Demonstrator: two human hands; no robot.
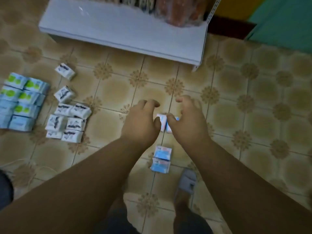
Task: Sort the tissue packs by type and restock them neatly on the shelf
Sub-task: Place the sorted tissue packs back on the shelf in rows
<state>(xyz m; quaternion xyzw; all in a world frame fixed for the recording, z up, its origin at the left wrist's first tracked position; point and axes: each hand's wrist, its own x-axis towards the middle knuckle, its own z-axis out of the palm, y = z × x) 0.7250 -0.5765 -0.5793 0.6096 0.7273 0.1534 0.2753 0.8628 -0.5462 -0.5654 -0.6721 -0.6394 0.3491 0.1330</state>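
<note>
On the patterned floor tiles [253, 102], far left, lies a block of glossy blue-and-green packs [22, 102]. Beside it are soft white packs [69, 122] with dark print. Centre: the left hand [141, 123] and right hand [187, 122], fingers loosely curled, hover over pink-and-blue packs [164, 122]; whether they touch is unclear. Two more packs [161, 159] lie nearer. The white shelf [118, 31] stands beyond.

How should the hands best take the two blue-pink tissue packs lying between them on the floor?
Probably from above, pressing the outer side faces: left hand on the left, right hand on the right. The blue-pink packs lie flat side by side, so squeezing inward lifts both as one block.
</note>
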